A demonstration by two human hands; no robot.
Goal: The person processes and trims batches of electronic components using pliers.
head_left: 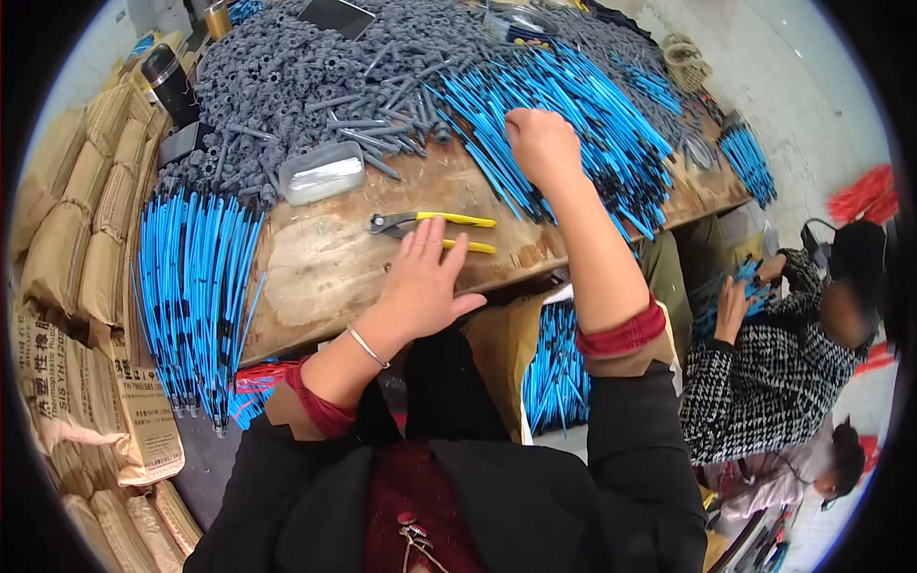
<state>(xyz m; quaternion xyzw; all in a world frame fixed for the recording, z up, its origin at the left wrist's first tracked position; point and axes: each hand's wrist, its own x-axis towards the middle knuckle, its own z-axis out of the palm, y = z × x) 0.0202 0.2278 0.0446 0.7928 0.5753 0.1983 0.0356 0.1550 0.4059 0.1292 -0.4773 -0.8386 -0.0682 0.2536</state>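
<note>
My left hand [425, 282] lies flat over the wooden table with its fingers apart and holds nothing. Its fingertips overlap a pair of pliers with yellow handles [468, 220]; whether they touch it I cannot tell. My right hand [544, 148] is closed above a wide pile of thin blue rods with black parts [592, 124]. What its fingers hold, if anything, is hidden. Left of the pliers sits a small clear plastic tray [323, 174]. At the table's left end lies another bundle of blue rods [196, 286], overhanging the edge.
Grey plastic tubes and fittings [277, 86] are heaped across the back. A dark thermos [170, 86] stands at the left, beside stacked brown paper sacks [67, 248]. An open bag of blue rods [556, 372] is by my lap. On the right, a co-worker [764, 372] handles blue rods.
</note>
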